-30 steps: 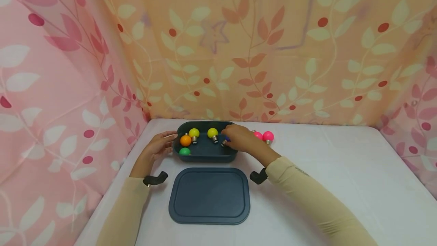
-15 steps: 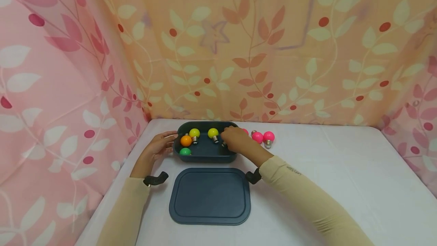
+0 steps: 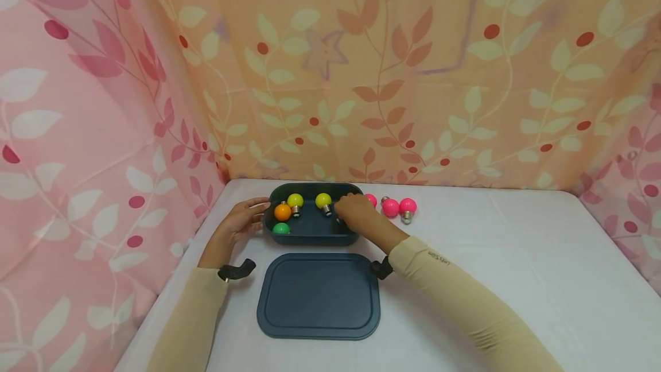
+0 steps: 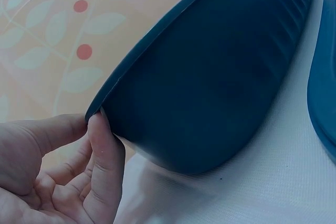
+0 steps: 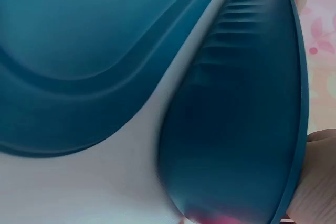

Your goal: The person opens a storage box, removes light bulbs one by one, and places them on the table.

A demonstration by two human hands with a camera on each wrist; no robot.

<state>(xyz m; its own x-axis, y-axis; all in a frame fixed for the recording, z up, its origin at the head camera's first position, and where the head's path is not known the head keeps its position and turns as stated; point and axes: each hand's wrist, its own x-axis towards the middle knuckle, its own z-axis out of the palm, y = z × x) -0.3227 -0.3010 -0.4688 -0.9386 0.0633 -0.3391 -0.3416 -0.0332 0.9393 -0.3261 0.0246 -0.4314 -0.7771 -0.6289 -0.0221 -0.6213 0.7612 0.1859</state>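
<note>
From the head view, I see the left hand steadying the left end of a dark tray, probably so it doesn't slide while the right hand dips over the opposite rim. Those right fingers bend down out of my sight; a bit of metal shows beneath them, but I can't tell whether they grip it. Inside, at the left end, sit an orange bulb, a green bulb and a yellow bulb; another yellow bulb lies near the middle. Three pink bulbs rest outside, just beyond the right hand, perhaps kept there for easy reach. The matching lid lies flat in front, seemingly set aside to leave the tray open. White cloth covers the tabletop; leafy curtains close in the back and sides.

From the left wrist, the hold is plain: thumb and finger nearly together, pinching just the rim, with the other fingers loosely bent. The white cloth shows a fine weave here.

From the right wrist, the tray's outer wall hides the right fingertips, so their hold stays uncertain. A pink blur shows low on that wall.
</note>
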